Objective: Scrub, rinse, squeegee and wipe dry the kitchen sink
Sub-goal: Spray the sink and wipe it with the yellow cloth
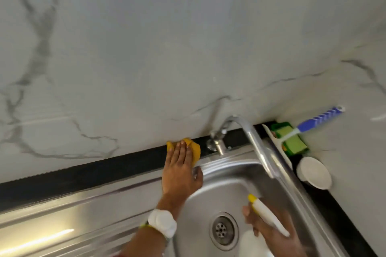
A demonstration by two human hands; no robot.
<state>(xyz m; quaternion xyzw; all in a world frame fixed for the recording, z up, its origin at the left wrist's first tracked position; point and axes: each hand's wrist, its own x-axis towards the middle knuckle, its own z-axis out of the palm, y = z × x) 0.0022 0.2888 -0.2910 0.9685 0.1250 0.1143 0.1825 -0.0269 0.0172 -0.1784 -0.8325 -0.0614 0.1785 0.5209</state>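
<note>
Left hand (179, 165) presses flat, straight fingers on the yellow cloth (195, 149) along the sink (208, 194) back rim; keep even pressure. Right hand (269, 229) grips a white-yellow tool (267, 215).

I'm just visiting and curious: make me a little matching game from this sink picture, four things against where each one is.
Things:
1. yellow cloth
2. spray bottle
3. drain
4. blue brush

Places:
A. in the bottom of the sink basin
B. leaning in the corner over the green sponge
C. under the flat left hand, on the sink's back edge
D. gripped in the right hand, over the basin

Pairs: 1-C, 2-D, 3-A, 4-B
</note>
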